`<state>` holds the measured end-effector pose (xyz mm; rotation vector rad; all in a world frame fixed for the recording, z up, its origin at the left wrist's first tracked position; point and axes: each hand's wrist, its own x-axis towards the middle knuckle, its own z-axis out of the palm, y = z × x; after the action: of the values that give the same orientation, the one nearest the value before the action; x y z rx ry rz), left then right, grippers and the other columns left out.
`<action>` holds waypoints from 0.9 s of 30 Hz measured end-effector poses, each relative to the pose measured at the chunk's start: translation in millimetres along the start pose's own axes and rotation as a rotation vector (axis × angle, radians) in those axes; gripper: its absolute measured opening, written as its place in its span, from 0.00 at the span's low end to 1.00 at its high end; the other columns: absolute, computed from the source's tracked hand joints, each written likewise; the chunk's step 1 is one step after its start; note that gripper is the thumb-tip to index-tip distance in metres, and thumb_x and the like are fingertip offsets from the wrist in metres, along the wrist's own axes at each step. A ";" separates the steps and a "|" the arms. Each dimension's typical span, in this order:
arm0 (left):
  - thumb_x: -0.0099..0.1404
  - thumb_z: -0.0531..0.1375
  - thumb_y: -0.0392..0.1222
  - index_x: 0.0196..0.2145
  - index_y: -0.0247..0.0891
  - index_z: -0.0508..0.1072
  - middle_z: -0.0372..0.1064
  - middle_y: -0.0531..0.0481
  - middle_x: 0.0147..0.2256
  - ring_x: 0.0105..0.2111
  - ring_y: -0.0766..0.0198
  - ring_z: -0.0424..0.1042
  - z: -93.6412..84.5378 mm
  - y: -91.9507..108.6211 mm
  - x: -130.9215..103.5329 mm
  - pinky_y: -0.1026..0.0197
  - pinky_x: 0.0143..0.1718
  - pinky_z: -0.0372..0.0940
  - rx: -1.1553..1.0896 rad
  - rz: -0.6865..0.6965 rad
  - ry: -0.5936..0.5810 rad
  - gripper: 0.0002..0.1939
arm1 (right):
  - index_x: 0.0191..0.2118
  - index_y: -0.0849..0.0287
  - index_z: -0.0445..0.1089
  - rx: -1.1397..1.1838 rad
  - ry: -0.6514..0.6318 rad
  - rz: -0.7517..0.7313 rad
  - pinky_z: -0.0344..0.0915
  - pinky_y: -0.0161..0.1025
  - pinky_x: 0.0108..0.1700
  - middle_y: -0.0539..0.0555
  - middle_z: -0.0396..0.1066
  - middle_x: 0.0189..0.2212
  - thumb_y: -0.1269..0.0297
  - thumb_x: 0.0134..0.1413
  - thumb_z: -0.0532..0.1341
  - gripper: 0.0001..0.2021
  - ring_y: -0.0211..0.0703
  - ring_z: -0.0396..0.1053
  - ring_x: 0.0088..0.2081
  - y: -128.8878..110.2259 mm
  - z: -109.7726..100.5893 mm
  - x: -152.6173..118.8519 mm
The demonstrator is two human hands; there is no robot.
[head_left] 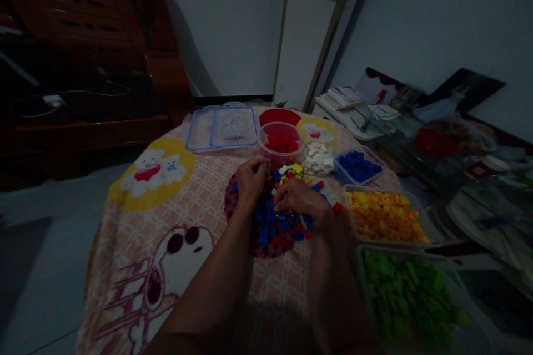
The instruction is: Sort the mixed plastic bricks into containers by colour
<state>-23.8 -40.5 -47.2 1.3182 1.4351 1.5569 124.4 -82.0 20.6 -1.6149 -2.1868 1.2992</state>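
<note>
A pile of mixed toy bricks (266,219), mostly blue with red, yellow and white ones, lies on a round dark red mat (230,208). My left hand (251,177) rests at the pile's upper left edge, its fingers bent together; what they hold, if anything, is hidden. Over the middle of the pile, my right hand (297,198) has its fingers curled down close to a small white piece (273,192). Whether it grips a brick is too dark to tell. Just behind the hands stands a clear round tub of red bricks (281,143).
White bricks (318,158) lie right of the tub. Boxes of blue bricks (358,166), yellow bricks (385,216) and green bricks (408,294) line the right side. Clear blue-rimmed lids (222,128) lie at the back left. A cluttered glass surface (420,150) adjoins at right.
</note>
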 end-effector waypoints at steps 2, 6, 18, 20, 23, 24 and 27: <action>0.56 0.57 0.40 0.35 0.37 0.82 0.78 0.50 0.31 0.27 0.63 0.74 0.2 0.3 -0.2 0.64 0.31 0.67 -0.011 0.002 0.001 0.14 | 0.28 0.62 0.77 -0.118 0.008 0.015 0.57 0.29 0.26 0.46 0.69 0.18 0.72 0.44 0.68 0.02 0.33 0.66 0.22 0.6 -0.9 0.0; 0.56 0.57 0.40 0.34 0.36 0.81 0.77 0.51 0.29 0.27 0.64 0.74 -0.1 2.2 -1.1 0.64 0.31 0.67 -0.028 -0.013 0.003 0.13 | 0.25 0.62 0.77 -0.285 0.111 0.127 0.58 0.30 0.28 0.50 0.73 0.21 0.75 0.45 0.65 0.04 0.35 0.68 0.25 17.4 -12.3 -8.9; 0.57 0.57 0.39 0.34 0.38 0.82 0.76 0.52 0.27 0.27 0.63 0.73 -0.7 -0.5 0.1 0.64 0.31 0.67 0.013 0.015 0.003 0.13 | 0.35 0.57 0.82 -0.356 0.129 0.050 0.63 0.29 0.37 0.51 0.80 0.30 0.77 0.47 0.61 0.14 0.39 0.76 0.36 3.1 -9.2 -7.5; 0.56 0.57 0.39 0.34 0.38 0.82 0.77 0.51 0.29 0.27 0.63 0.73 -0.6 -0.8 0.1 0.64 0.31 0.67 0.005 0.016 0.002 0.13 | 0.36 0.55 0.82 -0.427 0.114 0.088 0.64 0.29 0.39 0.52 0.81 0.33 0.77 0.48 0.62 0.14 0.41 0.77 0.40 -1.4 -6.0 -4.8; 0.56 0.57 0.40 0.34 0.38 0.81 0.78 0.51 0.30 0.27 0.64 0.73 -0.3 -1.4 0.0 0.63 0.32 0.67 0.007 0.007 0.000 0.13 | 0.38 0.55 0.82 -0.529 0.109 0.121 0.65 0.31 0.43 0.55 0.81 0.39 0.74 0.51 0.61 0.13 0.43 0.77 0.45 -8.0 -3.0 -5.5; 0.56 0.58 0.40 0.34 0.38 0.81 0.78 0.51 0.30 0.27 0.63 0.73 -0.2 -1.7 0.1 0.63 0.32 0.67 0.008 0.005 -0.001 0.13 | 0.39 0.56 0.82 -0.565 0.119 0.135 0.66 0.33 0.44 0.57 0.81 0.41 0.74 0.53 0.61 0.13 0.44 0.77 0.46 -10.4 -1.7 -6.3; 0.57 0.58 0.41 0.35 0.38 0.81 0.79 0.50 0.32 0.30 0.62 0.75 -0.4 -3.4 0.8 0.63 0.33 0.68 0.007 0.005 0.000 0.13 | 0.43 0.59 0.79 -0.669 0.176 0.163 0.66 0.36 0.48 0.62 0.79 0.44 0.73 0.58 0.58 0.14 0.47 0.76 0.49 -17.3 4.9 -7.5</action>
<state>-25.0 -39.2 -50.3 1.3269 1.4400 1.5561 112.4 -92.0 32.3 -2.0546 -2.5685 0.4171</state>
